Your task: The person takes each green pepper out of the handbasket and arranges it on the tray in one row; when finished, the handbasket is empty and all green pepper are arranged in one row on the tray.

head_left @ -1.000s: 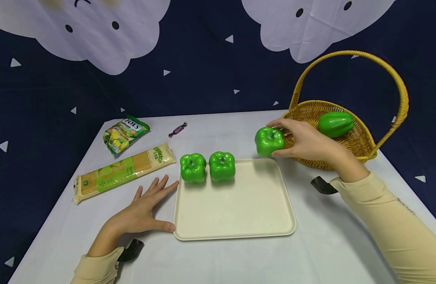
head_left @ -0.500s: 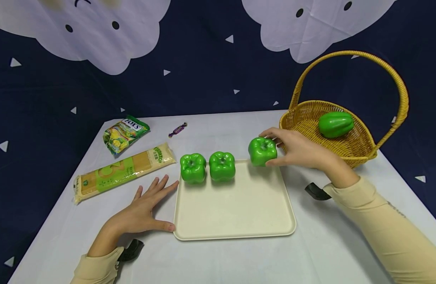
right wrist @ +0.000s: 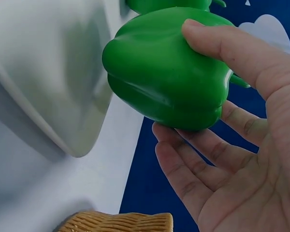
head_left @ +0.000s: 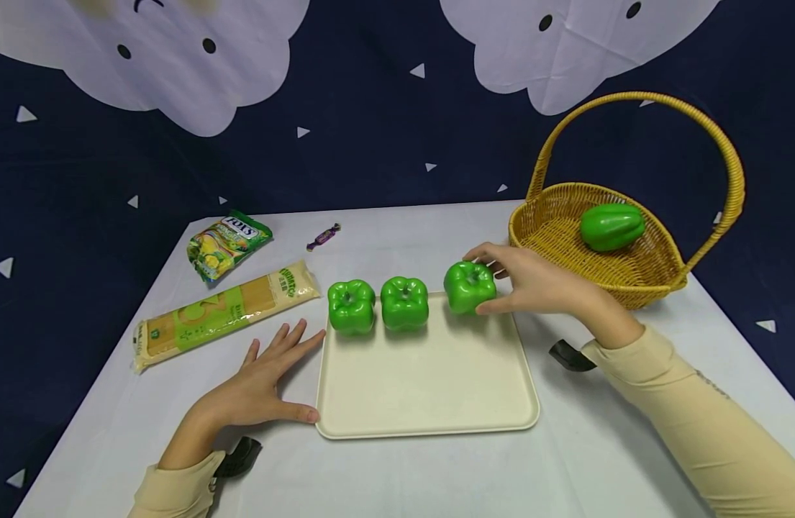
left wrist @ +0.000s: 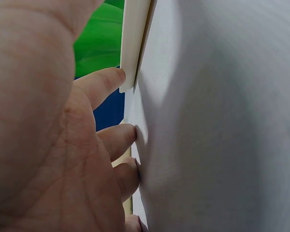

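Tray point(head_left: 429, 381): my landmark, its long side running across in front of me.
Held pepper point(head_left: 468, 289): at the tray's far rim, toward the far right corner; I cannot tell whether its base touches.
Right hand point(head_left: 536, 284): pinching that pepper, thumb on the near side and fingers on the far side, reaching in from beyond the tray's right edge.
Nearer hand: the right, clearly; the pepper lies at its left end.
Axis: stem on top, the line from stem to base close to upright over the tray.
Gap: sideways along the tray's far rim, a short bare stretch parts it from the middle pepper point(head_left: 405, 303); I judge the move turns on this spacing.
Left pepper point(head_left: 352, 307): at the tray's far left corner, just beside the middle one.
Left hand point(head_left: 257, 385): fingers spread, holding nothing, thumb and forefinger tips at the tray's left edge.
Basket point(head_left: 552, 241): beyond the tray's far right corner, a lying pepper point(head_left: 612, 227) inside.
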The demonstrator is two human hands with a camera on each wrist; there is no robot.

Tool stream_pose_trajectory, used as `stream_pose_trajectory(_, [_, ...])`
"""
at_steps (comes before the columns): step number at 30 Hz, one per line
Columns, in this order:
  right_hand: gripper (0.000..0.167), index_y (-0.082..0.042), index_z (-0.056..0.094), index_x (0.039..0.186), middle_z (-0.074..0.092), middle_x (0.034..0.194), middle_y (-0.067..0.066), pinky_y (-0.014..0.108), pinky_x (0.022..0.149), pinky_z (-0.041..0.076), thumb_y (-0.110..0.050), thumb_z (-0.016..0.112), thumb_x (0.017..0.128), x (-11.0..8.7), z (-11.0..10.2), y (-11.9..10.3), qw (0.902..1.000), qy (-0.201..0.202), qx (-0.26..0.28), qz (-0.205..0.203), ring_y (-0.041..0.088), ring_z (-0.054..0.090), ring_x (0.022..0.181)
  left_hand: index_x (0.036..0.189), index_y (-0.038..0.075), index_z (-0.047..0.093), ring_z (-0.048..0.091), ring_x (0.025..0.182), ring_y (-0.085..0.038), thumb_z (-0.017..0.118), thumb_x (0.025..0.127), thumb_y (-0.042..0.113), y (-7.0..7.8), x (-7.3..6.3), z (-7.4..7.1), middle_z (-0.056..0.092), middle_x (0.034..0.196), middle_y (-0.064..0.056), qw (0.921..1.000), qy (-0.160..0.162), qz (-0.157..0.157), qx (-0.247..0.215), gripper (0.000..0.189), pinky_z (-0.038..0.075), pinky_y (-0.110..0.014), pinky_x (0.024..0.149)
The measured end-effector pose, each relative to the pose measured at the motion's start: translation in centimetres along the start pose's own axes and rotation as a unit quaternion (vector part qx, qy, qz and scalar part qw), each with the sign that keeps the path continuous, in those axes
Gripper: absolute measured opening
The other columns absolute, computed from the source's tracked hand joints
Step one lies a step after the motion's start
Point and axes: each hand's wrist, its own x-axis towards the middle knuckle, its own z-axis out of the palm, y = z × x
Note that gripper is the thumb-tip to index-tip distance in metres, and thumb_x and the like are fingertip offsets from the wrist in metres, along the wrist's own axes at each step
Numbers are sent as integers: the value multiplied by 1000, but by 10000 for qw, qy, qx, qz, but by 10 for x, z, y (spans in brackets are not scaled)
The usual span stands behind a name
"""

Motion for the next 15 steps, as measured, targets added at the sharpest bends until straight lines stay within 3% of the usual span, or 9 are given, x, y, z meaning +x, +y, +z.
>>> stream_pose_trajectory(15, [74, -7, 58, 144, 70, 140, 13, 54, 107, 59, -28, 95, 83, 5, 11, -1, 9999, -71, -27, -146, 34, 72, 123, 170, 36, 32, 0, 166, -52, 94, 67, 65, -1, 0, 0, 11, 181, -18, 10000, 10, 43, 10, 123, -10, -83, 123])
